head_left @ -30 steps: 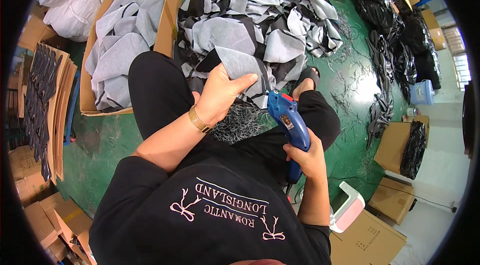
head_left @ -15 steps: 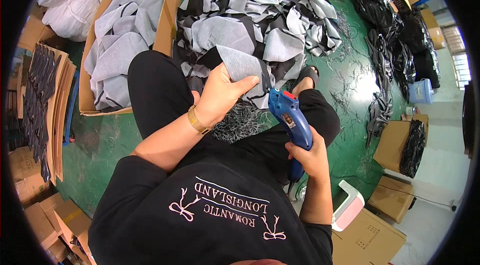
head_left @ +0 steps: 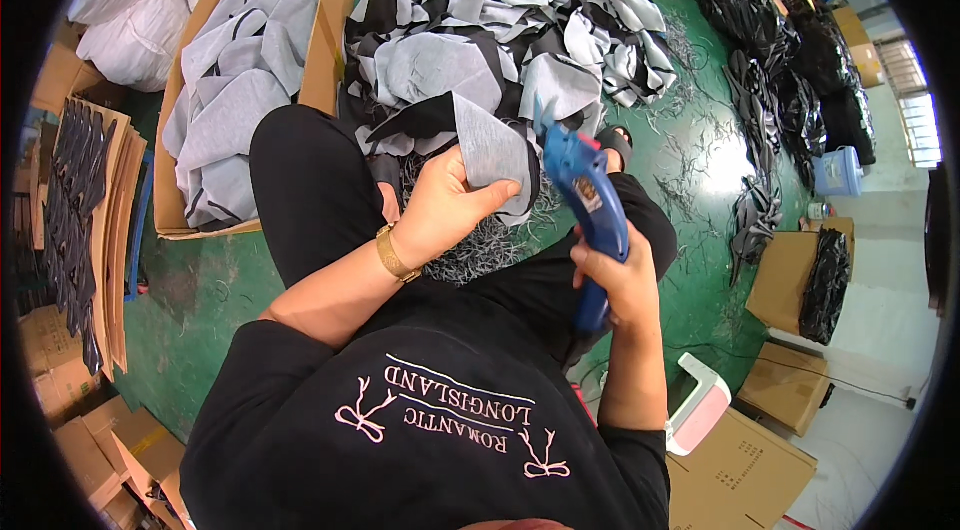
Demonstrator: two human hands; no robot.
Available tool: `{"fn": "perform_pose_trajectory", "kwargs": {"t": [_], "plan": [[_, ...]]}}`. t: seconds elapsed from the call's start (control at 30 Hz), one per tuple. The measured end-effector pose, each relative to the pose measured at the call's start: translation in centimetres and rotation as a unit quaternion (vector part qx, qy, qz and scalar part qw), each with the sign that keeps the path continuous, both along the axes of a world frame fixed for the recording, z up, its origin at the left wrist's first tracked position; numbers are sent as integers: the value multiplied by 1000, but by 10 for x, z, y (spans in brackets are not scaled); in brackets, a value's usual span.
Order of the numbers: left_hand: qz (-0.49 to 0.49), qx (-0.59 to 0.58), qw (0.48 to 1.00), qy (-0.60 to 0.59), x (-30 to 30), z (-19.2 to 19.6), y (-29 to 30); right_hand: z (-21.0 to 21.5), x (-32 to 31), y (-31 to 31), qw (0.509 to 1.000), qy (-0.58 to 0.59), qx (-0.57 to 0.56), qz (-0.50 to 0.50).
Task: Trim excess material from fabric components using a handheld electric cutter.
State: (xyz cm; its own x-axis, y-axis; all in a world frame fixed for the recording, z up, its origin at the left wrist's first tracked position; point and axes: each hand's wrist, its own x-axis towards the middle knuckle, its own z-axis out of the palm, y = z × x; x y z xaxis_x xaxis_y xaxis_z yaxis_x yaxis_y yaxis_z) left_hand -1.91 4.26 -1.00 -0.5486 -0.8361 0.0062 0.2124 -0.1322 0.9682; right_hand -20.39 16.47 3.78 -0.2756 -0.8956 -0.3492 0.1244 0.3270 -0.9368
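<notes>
Between thumb and fingers, my left hand (head_left: 450, 205) pinches a grey fabric piece (head_left: 492, 142) with a black edge. Wrapped round the handle of blue electric scissors (head_left: 592, 200) is my right hand (head_left: 622, 280). The blades of the scissors point away from me and stand just right of the fabric, apart from it. Beyond my hands a heap of grey and black fabric pieces (head_left: 440, 70) covers the floor. Thin fabric trimmings (head_left: 480, 255) lie between my legs, below the held piece.
A cardboard box (head_left: 325, 30) filled with grey fabric pieces stands at the far left. White sacks (head_left: 135, 40) rest behind it. Black plastic bags (head_left: 815, 50) line the right side. A pink and white item (head_left: 698, 410) lies by a carton (head_left: 750, 470) near my right elbow.
The scissors have moved slightly right, away from the fabric edge, and their blades now show. The fabric in my left hand has turned and hangs lower.
</notes>
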Motion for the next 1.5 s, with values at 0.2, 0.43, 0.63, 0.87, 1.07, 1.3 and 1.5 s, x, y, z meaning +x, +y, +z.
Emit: {"fn": "perform_pose_trajectory", "kwargs": {"t": [0.2,0.43,0.63,0.87,1.07,1.3,1.5], "plan": [[-56,82,993,69,-5,-14,13,-1,10,-43,995,71,-64,-40],[-88,148,983,69,-2,-11,3,-10,21,-50,979,199,-44,-21],[-22,202,974,95,-8,-6,-13,-16,21,-41,984,164,-63,9],[-18,215,965,150,1,-5,-20,-17,1,-7,999,-1,-24,-46],[-10,211,974,78,3,-5,-27,-9,-11,24,995,42,64,61],[14,115,993,38,4,-6,-26,-17,-13,23,992,37,89,81],[-1,78,997,12,7,-2,-25,-16,-12,15,993,30,81,82]]}}
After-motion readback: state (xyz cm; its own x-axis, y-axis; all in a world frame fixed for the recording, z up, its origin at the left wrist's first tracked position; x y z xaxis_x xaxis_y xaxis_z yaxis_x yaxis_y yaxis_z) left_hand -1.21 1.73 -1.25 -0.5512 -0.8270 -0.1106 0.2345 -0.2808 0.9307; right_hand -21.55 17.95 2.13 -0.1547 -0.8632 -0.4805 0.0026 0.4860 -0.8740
